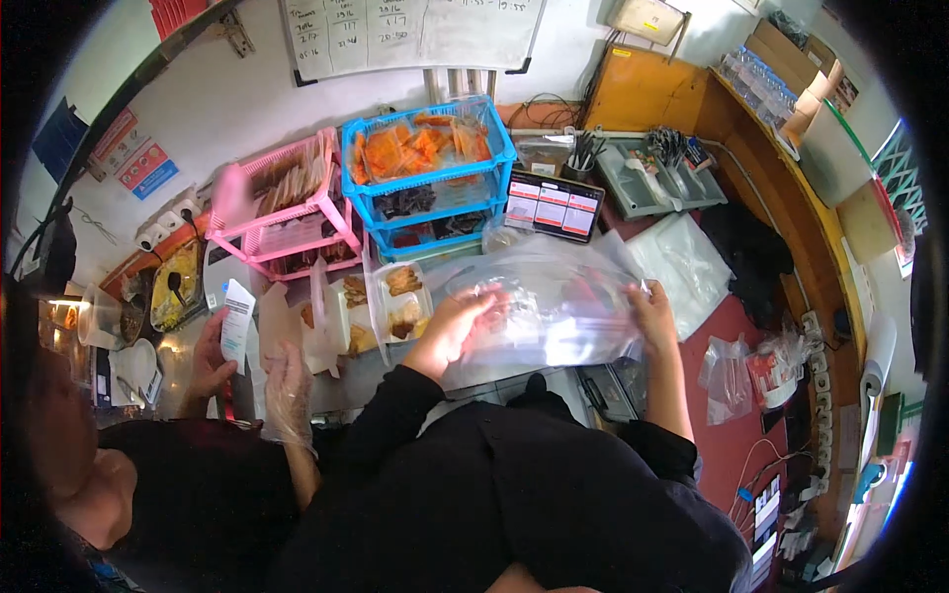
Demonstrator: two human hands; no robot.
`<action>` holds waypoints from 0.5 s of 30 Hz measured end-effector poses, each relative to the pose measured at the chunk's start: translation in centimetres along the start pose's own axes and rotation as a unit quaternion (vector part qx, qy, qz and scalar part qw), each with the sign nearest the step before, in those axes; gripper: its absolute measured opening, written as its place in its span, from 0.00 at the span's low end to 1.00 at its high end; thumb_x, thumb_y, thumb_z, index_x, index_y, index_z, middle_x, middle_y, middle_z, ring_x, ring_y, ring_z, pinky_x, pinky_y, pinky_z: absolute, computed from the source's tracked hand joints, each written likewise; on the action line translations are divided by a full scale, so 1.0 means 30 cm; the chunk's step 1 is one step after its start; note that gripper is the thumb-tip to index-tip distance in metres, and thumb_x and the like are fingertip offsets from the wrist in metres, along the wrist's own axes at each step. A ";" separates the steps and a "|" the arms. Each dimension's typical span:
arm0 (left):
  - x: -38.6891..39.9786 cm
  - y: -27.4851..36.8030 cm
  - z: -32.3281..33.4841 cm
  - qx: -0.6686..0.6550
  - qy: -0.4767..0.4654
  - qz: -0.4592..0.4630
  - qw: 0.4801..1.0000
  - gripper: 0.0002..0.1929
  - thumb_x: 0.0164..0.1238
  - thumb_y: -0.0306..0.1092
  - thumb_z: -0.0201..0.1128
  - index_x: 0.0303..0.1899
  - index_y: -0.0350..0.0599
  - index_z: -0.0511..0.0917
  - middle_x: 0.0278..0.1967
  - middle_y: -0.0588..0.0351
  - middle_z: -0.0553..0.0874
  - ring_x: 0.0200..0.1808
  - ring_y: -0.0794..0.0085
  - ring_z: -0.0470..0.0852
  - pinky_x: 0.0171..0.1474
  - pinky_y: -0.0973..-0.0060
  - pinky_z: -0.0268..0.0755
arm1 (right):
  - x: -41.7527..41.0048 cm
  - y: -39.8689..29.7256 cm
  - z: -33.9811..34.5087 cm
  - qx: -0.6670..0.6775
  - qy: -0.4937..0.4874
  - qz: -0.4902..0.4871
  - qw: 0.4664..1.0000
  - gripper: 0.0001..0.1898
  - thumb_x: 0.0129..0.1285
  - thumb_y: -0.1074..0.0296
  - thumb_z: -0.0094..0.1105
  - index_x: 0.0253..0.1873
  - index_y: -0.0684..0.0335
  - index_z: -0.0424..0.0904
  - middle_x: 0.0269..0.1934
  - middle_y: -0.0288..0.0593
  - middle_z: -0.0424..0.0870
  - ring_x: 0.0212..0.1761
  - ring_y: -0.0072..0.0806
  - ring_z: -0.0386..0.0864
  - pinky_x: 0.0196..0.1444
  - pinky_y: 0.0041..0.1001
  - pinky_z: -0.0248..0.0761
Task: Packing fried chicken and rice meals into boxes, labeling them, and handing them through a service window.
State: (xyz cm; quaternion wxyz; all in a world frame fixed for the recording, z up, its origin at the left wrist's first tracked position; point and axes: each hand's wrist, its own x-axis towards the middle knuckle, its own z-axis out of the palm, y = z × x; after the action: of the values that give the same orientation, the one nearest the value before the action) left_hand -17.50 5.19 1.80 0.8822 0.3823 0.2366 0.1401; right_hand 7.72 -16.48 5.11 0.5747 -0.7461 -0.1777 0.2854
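Note:
My left hand (463, 322) is against the left part of a large clear plastic bag (552, 296), its fingers bent around or behind the film; how firmly it grips does not show. My right hand (652, 315) pinches the bag's right edge between thumb and fingers. The film is stretched between both hands, above the counter. Just left of it stands an open food box (404, 300) with fried pieces in it, and beside that another open box (356, 311) with similar food. A stack of clear plastic bags (686, 270) lies to the right of the bag.
A co-worker on the left holds a paper slip (237, 326). Behind the boxes stand a pink basket rack (278, 200) and a blue basket rack (426, 178) with packets. A tablet (554, 207), a grey cutlery tray (656, 178) and smaller bags (726, 382) are to the right.

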 end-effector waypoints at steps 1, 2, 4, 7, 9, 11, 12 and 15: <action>0.007 -0.010 -0.001 -0.008 0.022 0.027 0.999 0.15 0.62 0.34 0.63 0.47 0.36 0.76 0.39 0.54 0.83 0.38 0.74 0.82 0.42 0.74 0.77 | 0.029 0.107 0.000 -0.067 0.066 -0.086 0.992 0.23 0.55 0.60 0.66 0.49 0.67 0.69 0.39 0.42 0.79 0.28 0.24 0.74 0.30 0.25 0.70; 0.001 -0.015 -0.003 -0.008 0.025 0.026 0.999 0.15 0.62 0.34 0.63 0.47 0.36 0.76 0.39 0.54 0.83 0.38 0.74 0.82 0.42 0.74 0.77 | 0.004 0.103 0.025 -0.067 0.064 -0.084 0.992 0.23 0.55 0.60 0.66 0.49 0.67 0.69 0.39 0.42 0.79 0.28 0.24 0.74 0.30 0.25 0.70; 0.002 -0.027 -0.005 0.168 0.086 0.051 0.981 0.13 0.59 0.34 0.66 0.41 0.35 0.78 0.32 0.56 0.84 0.31 0.77 0.82 0.34 0.77 0.76 | -0.053 0.070 0.135 -0.412 0.203 -0.390 0.798 0.25 0.54 0.60 0.68 0.51 0.68 0.69 0.39 0.43 0.78 0.28 0.25 0.74 0.30 0.25 0.70; -0.015 -0.121 0.073 0.323 0.046 0.103 0.940 0.10 0.54 0.30 0.66 0.37 0.38 0.77 0.30 0.58 0.82 0.30 0.77 0.80 0.34 0.76 0.74 | -0.084 0.173 0.279 -0.093 -0.132 -0.048 0.986 0.26 0.54 0.57 0.68 0.51 0.67 0.70 0.37 0.42 0.77 0.30 0.25 0.74 0.30 0.25 0.70; 0.012 -0.268 0.040 0.443 0.000 0.232 0.866 0.11 0.50 0.26 0.65 0.37 0.37 0.77 0.34 0.58 0.82 0.32 0.76 0.79 0.38 0.74 0.74 | -0.147 0.168 0.409 0.063 -0.288 0.124 0.947 0.21 0.57 0.57 0.65 0.48 0.66 0.72 0.33 0.39 0.76 0.29 0.23 0.73 0.29 0.23 0.69; 0.029 -0.305 0.005 0.525 0.006 0.142 0.839 0.13 0.48 0.22 0.64 0.39 0.36 0.77 0.35 0.58 0.83 0.36 0.73 0.80 0.42 0.73 0.72 | -0.149 0.187 0.453 0.103 -0.307 0.135 0.936 0.17 0.59 0.59 0.63 0.45 0.66 0.73 0.30 0.37 0.76 0.27 0.20 0.72 0.29 0.22 0.68; 0.020 -0.276 -0.006 0.526 0.007 0.140 0.839 0.13 0.48 0.22 0.64 0.39 0.36 0.77 0.35 0.58 0.83 0.36 0.73 0.80 0.42 0.73 0.72 | -0.144 0.169 0.448 0.060 -0.313 0.122 0.940 0.12 0.61 0.61 0.60 0.40 0.65 0.74 0.27 0.37 0.76 0.25 0.20 0.71 0.28 0.22 0.68; 0.003 -0.234 -0.036 0.405 -0.105 0.232 0.878 0.09 0.50 0.30 0.66 0.34 0.41 0.80 0.26 0.56 0.82 0.30 0.69 0.80 0.35 0.72 0.71 | -0.108 0.199 0.421 -0.004 -0.324 0.015 0.946 0.08 0.61 0.68 0.56 0.29 0.64 0.73 0.22 0.35 0.73 0.22 0.20 0.70 0.27 0.22 0.67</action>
State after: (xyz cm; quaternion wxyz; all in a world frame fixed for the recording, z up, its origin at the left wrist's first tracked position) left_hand -17.54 1.19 -4.08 0.6122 0.7626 0.0828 0.1919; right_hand -3.12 -10.51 -2.14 0.4787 -0.6184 -0.3447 0.5192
